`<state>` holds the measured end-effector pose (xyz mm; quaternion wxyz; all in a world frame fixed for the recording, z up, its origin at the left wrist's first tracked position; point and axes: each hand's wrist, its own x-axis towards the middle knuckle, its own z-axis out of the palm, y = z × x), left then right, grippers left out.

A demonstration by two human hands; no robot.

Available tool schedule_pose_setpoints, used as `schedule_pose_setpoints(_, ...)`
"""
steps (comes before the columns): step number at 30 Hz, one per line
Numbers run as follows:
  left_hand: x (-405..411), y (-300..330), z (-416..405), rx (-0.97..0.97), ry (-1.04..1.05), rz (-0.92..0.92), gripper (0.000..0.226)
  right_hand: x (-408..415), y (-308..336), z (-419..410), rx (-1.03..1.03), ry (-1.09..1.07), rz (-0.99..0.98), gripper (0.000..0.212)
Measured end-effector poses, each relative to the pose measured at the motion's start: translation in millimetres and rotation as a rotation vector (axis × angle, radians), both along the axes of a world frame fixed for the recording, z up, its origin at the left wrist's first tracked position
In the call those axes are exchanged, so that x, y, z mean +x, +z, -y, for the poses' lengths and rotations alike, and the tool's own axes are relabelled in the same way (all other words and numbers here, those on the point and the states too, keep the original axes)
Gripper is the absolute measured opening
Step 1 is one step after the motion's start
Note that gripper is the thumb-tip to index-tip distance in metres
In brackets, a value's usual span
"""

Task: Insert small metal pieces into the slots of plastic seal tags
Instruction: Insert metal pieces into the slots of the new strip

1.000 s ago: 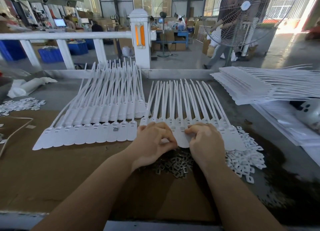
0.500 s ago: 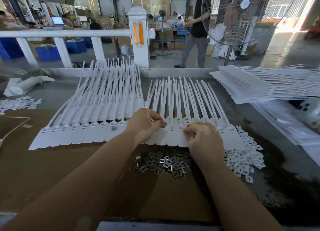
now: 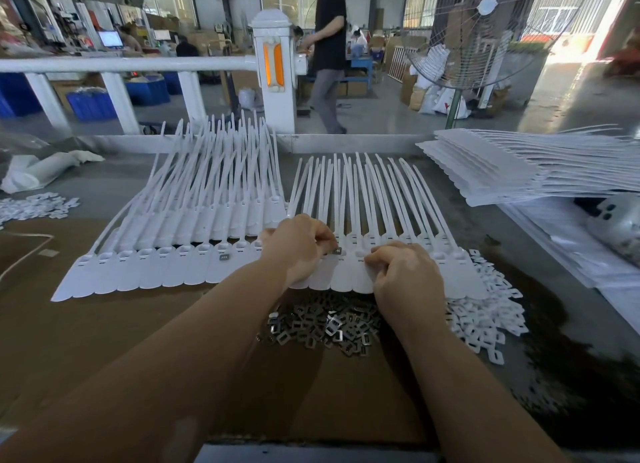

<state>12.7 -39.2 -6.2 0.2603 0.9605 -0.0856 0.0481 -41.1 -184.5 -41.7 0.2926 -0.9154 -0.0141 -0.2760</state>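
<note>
Cardboard edge near; left hand [image 3: 298, 246] pinches metal piece [image 3: 337, 251], right hand [image 3: 405, 272] grips tag [image 3: 362, 272].

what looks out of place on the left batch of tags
One metal piece sits alone on a tag in the left batch of seal tags; the neighbouring slots in that row look empty. The strips there also fan out crossed and uneven. Nothing looks damaged.
</note>
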Motion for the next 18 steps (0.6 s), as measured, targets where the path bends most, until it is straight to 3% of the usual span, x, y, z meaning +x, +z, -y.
schedule_pose_setpoints(12,-0.3,5.4,9.1,0.118,0.048,0.012,0.013,0.6,1.3,-0.6,-0.006,0.001,-0.007,0.019)
schedule_pose_setpoints(18,0.7,-0.6,6.2,-0.086,0.036,-0.05,0.009,-0.1,-0.3,-0.8,0.013,-0.006,0.022,0.018)
